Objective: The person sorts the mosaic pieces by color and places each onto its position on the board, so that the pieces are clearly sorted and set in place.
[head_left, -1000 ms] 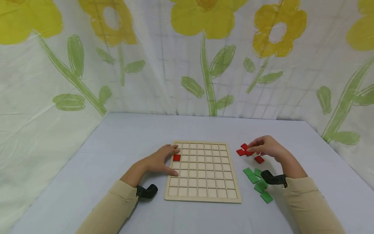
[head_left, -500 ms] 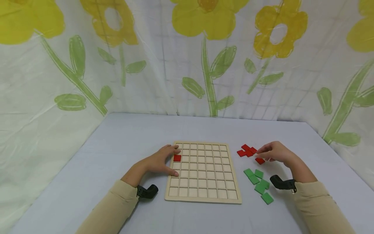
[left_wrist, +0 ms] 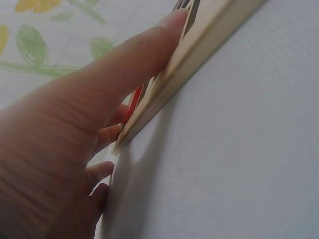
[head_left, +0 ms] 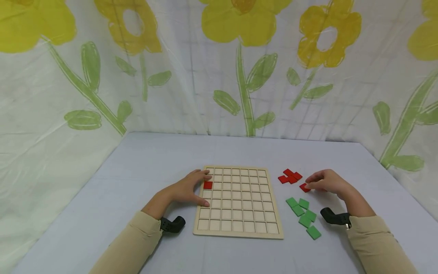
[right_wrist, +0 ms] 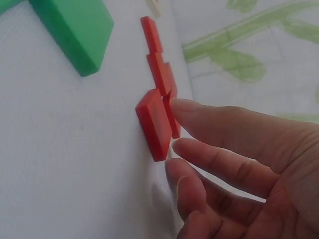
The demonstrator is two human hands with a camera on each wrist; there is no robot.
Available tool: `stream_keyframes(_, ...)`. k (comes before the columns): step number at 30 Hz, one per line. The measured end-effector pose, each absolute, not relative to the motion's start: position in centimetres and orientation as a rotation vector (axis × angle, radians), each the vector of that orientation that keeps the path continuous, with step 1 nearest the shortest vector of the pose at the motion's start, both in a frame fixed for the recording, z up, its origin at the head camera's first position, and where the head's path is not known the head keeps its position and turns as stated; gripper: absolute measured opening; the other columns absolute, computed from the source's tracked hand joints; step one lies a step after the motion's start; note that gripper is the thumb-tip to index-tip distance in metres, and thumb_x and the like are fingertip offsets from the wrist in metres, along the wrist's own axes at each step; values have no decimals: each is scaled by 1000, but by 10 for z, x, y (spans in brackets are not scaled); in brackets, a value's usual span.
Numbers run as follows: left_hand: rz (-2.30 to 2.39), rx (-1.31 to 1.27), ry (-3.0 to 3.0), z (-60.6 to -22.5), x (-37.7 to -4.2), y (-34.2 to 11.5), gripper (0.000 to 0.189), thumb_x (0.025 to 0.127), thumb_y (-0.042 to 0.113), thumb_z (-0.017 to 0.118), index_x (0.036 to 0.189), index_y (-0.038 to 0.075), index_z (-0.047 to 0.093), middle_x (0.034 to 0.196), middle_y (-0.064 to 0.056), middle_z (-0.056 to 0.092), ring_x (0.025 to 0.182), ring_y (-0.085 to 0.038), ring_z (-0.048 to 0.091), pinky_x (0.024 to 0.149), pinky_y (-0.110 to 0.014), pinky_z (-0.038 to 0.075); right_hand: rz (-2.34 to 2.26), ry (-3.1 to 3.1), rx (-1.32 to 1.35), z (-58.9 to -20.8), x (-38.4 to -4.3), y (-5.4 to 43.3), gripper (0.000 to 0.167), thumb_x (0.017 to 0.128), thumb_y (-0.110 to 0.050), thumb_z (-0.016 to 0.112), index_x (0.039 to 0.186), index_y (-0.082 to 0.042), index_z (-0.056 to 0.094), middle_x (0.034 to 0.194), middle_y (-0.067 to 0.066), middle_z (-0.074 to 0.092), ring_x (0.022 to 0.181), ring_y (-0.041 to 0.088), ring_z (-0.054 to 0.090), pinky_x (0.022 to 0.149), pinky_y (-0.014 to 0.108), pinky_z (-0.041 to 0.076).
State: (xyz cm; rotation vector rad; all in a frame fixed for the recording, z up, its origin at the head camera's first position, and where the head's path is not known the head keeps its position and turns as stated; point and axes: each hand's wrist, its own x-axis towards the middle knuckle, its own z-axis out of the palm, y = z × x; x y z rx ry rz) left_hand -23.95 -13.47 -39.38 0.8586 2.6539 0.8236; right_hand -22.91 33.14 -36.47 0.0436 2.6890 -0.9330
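Observation:
My left hand [head_left: 189, 188] rests at the left edge of a wooden grid board [head_left: 239, 235], its thumb and fingers spread over the rim. One red square tile [head_left: 207, 185] lies in the board's left column, between that thumb and the fingertips. To the right of the board, my right hand [head_left: 332, 182] reaches down to a single red tile [head_left: 303, 187]. The right wrist view has this red tile [right_wrist: 154, 124] flat on the table, with the thumb and forefinger tips right at its near edge, slightly parted. The other right fingers are loosely bent.
Several red tiles [head_left: 291, 177] lie grouped just left of the right hand. Nearer the front, several green tiles [head_left: 305, 222] are scattered on the white table [head_left: 164, 152]. A flowered curtain [head_left: 184, 99] hangs behind the table. Each wrist bears a black camera.
My right hand has moved right and toward the front, from the red group to the single red tile. My left hand stays on the board.

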Motion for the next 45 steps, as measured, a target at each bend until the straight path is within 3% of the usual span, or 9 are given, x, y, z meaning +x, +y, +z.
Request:
stream_keyframes(13,832,862,2649,-392,-240,-135,89,68,48,79,139,13,41,155,-4,23,144,-33,9,115,-54,15,-961,2727,16,-368,-227,326,38,78,-28,75,100,1,64,88,5,58,80,18,50,65,26,45)
stream_keyframes(25,833,858,2651,-391,-239,-135,89,68,48,79,140,13,41,155,-5,24,144,-33,8,115,-54,16,-980,2736,-31,-370,-227,324,35,78,-22,75,100,2,62,87,5,60,80,19,50,64,26,44)
stream_keyframes(45,831,842,2637,-392,-239,-134,88,68,46,79,140,13,41,155,-4,23,144,-33,8,115,-54,14,-1009,2649,17,-363,-230,332,34,86,-29,66,103,1,64,80,-1,60,78,16,50,64,26,45)
